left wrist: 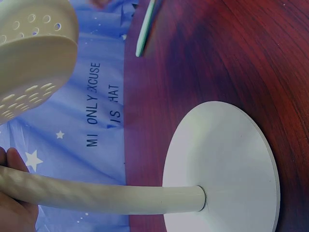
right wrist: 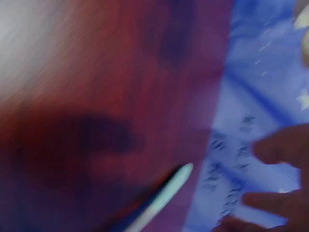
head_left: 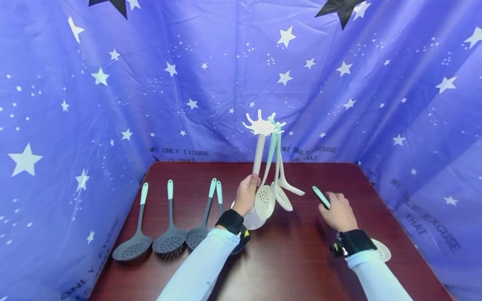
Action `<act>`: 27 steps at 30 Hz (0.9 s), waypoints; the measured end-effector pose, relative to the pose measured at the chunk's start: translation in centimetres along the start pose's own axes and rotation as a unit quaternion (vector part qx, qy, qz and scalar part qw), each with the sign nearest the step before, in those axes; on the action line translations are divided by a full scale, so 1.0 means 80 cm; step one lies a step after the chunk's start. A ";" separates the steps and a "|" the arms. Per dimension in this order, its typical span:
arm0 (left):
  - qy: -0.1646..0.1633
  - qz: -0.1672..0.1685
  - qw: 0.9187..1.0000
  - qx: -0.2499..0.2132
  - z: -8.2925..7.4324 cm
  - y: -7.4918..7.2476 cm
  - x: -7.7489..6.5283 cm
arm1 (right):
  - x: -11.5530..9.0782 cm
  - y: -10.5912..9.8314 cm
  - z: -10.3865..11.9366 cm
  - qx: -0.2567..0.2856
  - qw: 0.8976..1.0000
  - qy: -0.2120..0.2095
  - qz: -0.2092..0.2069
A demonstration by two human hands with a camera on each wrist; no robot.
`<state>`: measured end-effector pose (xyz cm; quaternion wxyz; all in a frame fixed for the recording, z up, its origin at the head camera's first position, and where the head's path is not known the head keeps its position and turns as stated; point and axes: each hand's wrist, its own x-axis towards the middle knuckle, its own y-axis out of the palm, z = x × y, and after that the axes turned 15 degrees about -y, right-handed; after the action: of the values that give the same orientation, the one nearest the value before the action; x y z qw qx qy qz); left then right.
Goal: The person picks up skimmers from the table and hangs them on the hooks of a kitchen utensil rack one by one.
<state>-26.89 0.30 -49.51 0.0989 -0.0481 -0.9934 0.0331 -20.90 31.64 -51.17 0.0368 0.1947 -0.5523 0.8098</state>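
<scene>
My left hand [head_left: 246, 194] grips the pole of a white utensil stand [head_left: 259, 154], whose round base [left wrist: 222, 159] shows in the left wrist view. From its hooked top hang a cream skimmer [head_left: 265, 202], a second cream utensil [head_left: 283, 197] behind it and another [head_left: 291, 188] with a bent end, all on mint handles. My right hand [head_left: 340, 213] is over a utensil with a mint handle [head_left: 321, 196] lying on the table. In the blurred right wrist view, its spread fingers [right wrist: 277, 147] are apart from that handle. A pale utensil head [head_left: 382, 250] shows past the right wrist.
Several dark grey utensils with mint handles lie in a row on the left, including a slotted one [head_left: 133, 246] and another [head_left: 171, 239]. My left forearm partly covers the rightmost. A blue star-patterned curtain [head_left: 226, 75] surrounds the dark red table [head_left: 286, 259].
</scene>
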 end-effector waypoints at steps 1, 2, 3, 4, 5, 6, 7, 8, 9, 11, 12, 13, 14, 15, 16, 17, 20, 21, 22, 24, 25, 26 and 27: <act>-0.003 -0.001 1.000 0.002 0.001 0.000 0.000 | -0.004 0.003 -0.006 -0.010 0.999 0.014 0.029; -0.006 -0.002 1.000 0.004 0.002 0.000 0.000 | -0.009 0.006 -0.012 -0.018 0.998 0.025 0.056; -0.010 -0.002 1.000 0.007 0.004 0.000 -0.001 | -0.013 0.010 -0.016 -0.024 0.996 0.034 0.076; -0.013 -0.002 1.000 0.010 0.005 0.000 -0.001 | -0.017 0.014 -0.019 -0.025 0.995 0.042 0.089; -0.017 0.000 1.000 0.012 0.006 0.000 -0.002 | -0.021 0.018 -0.021 -0.026 0.994 0.047 0.097; -0.020 0.001 1.000 0.014 0.007 0.000 -0.003 | -0.024 0.021 -0.023 -0.025 0.993 0.050 0.101; -0.022 0.003 1.000 0.015 0.007 0.001 -0.003 | -0.027 0.024 -0.024 -0.023 0.993 0.052 0.099; -0.024 0.004 1.000 0.016 0.008 0.001 -0.004 | -0.030 0.027 -0.025 -0.022 0.994 0.054 0.097; -0.024 0.004 1.000 0.015 0.008 0.001 -0.004 | -0.032 0.030 -0.025 -0.020 0.994 0.053 0.091; -0.024 0.004 1.000 0.011 0.008 0.002 -0.004 | -0.034 0.034 -0.026 -0.020 0.995 0.050 0.082; -0.023 0.002 1.000 0.010 0.008 0.003 -0.004 | -0.035 0.037 -0.026 -0.021 0.996 0.048 0.078; -0.021 0.001 1.000 0.008 0.008 0.003 -0.004 | -0.036 0.039 -0.026 -0.023 0.996 0.047 0.075; -0.019 0.000 1.000 0.008 0.008 0.003 -0.004 | -0.038 0.041 -0.026 -0.024 0.996 0.048 0.074; -0.017 0.000 1.000 0.008 0.007 0.004 -0.004 | -0.039 0.044 -0.027 -0.028 0.996 0.048 0.073; -0.016 -0.001 1.000 0.010 0.007 0.004 -0.004 | -0.041 0.047 -0.027 -0.033 0.996 0.049 0.070; -0.015 0.000 1.000 0.012 0.007 0.004 -0.004 | -0.043 0.050 -0.028 -0.038 0.996 0.049 0.065; -0.010 0.002 1.000 0.015 0.006 0.004 -0.004 | -0.045 0.059 -0.031 -0.051 0.997 0.050 0.020; -0.009 0.002 1.000 0.015 0.006 0.004 -0.003 | -0.045 0.061 -0.033 -0.056 0.997 0.050 -0.002; -0.006 0.001 1.000 0.014 0.006 0.004 -0.003 | -0.043 0.062 -0.034 -0.059 0.997 0.050 -0.025; 0.000 -0.001 1.000 0.012 0.005 0.003 -0.001 | -0.039 0.062 -0.037 -0.064 0.995 0.057 -0.058; 0.004 -0.004 1.000 0.011 0.005 0.004 0.000 | -0.037 0.062 -0.038 -0.067 0.994 0.064 -0.065; 0.007 -0.005 1.000 0.011 0.006 0.004 0.000 | -0.035 0.060 -0.039 -0.068 0.993 0.075 -0.067; 0.006 -0.005 1.000 0.013 0.005 0.004 0.001 | -0.035 0.059 -0.041 -0.069 0.992 0.089 -0.061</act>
<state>-27.05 0.58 -49.94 0.1054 -0.0416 -0.9925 0.0452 -20.55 33.19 -57.38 0.1484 0.1527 -0.5887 0.7798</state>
